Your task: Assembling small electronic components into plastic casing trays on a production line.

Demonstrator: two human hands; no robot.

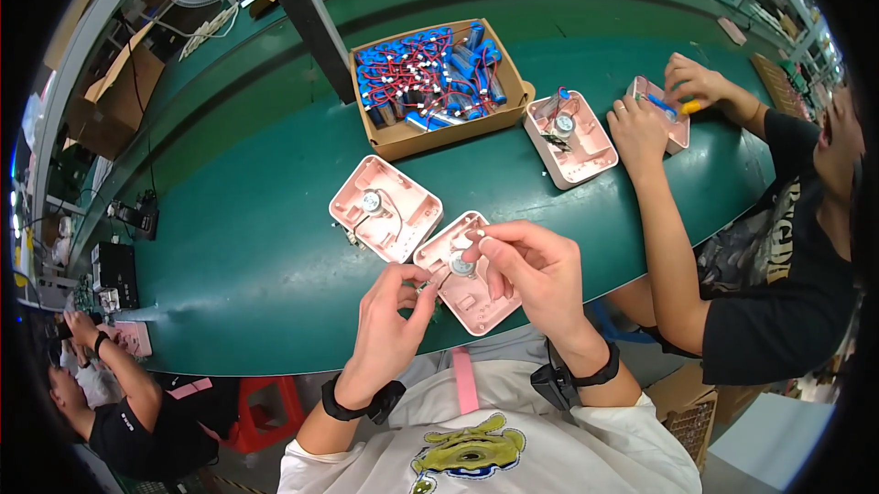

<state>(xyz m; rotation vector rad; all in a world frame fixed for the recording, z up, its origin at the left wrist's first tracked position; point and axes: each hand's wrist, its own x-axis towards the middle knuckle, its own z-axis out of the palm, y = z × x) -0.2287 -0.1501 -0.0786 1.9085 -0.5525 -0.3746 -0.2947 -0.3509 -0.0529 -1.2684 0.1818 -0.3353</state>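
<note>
In front of me a pink plastic housing (pixel 475 309) lies open side up, with a round silver speaker (pixel 462 263) inside it. My left hand (pixel 389 318) is closed at the housing's left edge, thumb and fingers pinching a small green circuit board (pixel 425 287), mostly hidden. Over the far right part of the housing, my right hand (pixel 538 276) pinches something tiny at its fingertips, too small to name. A second pink housing (pixel 417 230) sits just beyond on the left, touching or nearly touching the first. It holds another round speaker (pixel 372 202) with a wire.
A cardboard box (pixel 439 139) of blue cylindrical batteries with red wires stands at the back. Right of it is another pink housing (pixel 574 173). A co-worker's hands (pixel 641 132) work on a further housing at the right. A dark post (pixel 307 22) rises behind the green table (pixel 238 256).
</note>
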